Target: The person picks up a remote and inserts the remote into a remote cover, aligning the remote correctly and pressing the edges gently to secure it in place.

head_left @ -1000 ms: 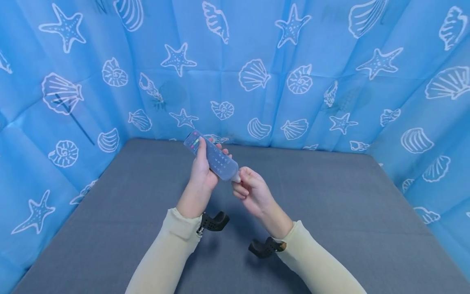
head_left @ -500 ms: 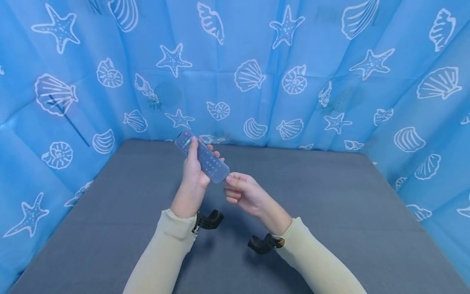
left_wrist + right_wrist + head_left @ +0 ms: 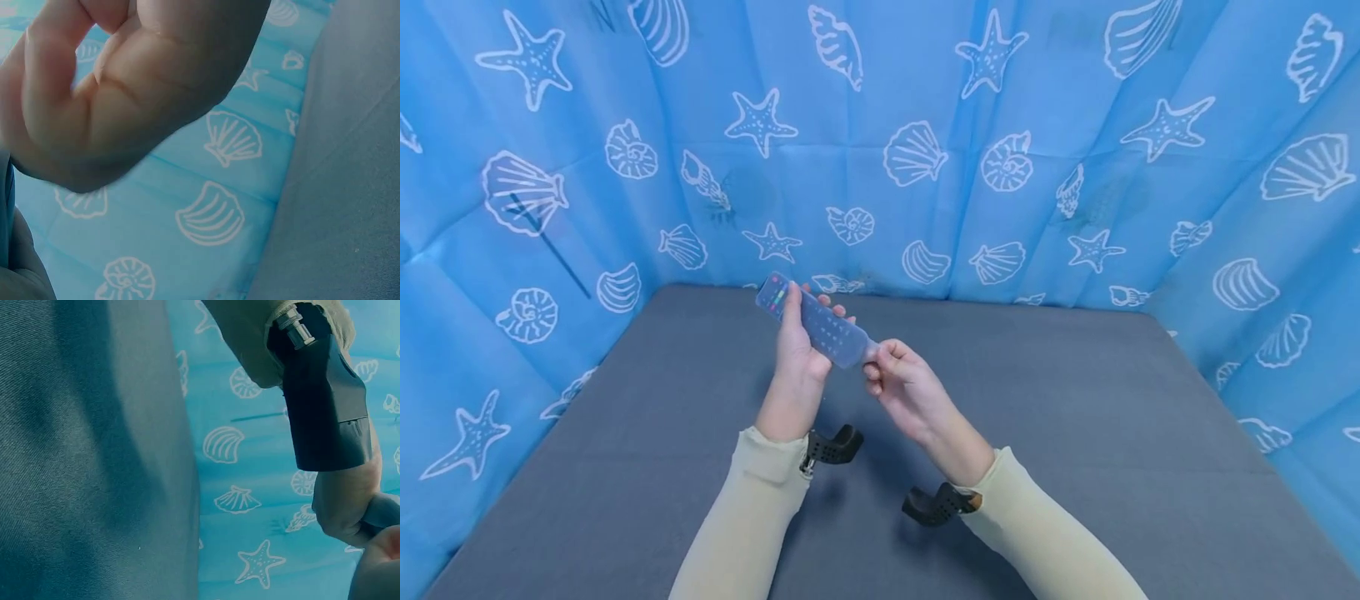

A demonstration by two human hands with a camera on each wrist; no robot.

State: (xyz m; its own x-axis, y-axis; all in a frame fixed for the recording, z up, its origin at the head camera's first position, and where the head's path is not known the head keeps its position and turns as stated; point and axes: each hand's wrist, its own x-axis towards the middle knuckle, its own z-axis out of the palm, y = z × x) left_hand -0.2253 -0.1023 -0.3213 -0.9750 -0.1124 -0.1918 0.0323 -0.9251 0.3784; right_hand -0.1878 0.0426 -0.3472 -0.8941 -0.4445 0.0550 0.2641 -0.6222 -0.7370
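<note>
A remote control (image 3: 827,327) in a translucent bluish sleeve lies slanted across my left hand (image 3: 797,354), held above the table. My left thumb lies over its face near the coloured buttons, while the other fingers wrap its far edge. At the near right end, my right hand (image 3: 910,387) pinches the sleeve's pale tip (image 3: 871,352) between thumb and index finger. In the left wrist view my right hand (image 3: 144,81) fills the upper left with curled fingers. The right wrist view shows my left hand (image 3: 344,503) beside the remote's end (image 3: 381,511).
Both wrists carry black camera mounts (image 3: 837,446) below the cuffs of the light sleeves (image 3: 752,492). A grey cloth-covered table (image 3: 1075,433) spreads beneath. Blue curtains (image 3: 955,200) printed with shells and starfish stand along its back and sides.
Half a second ago my right fingertips sat right at the remote's end; now they are slightly farther up and the pale sleeve tip shows stretched between. The left hand keeps its hold.
</note>
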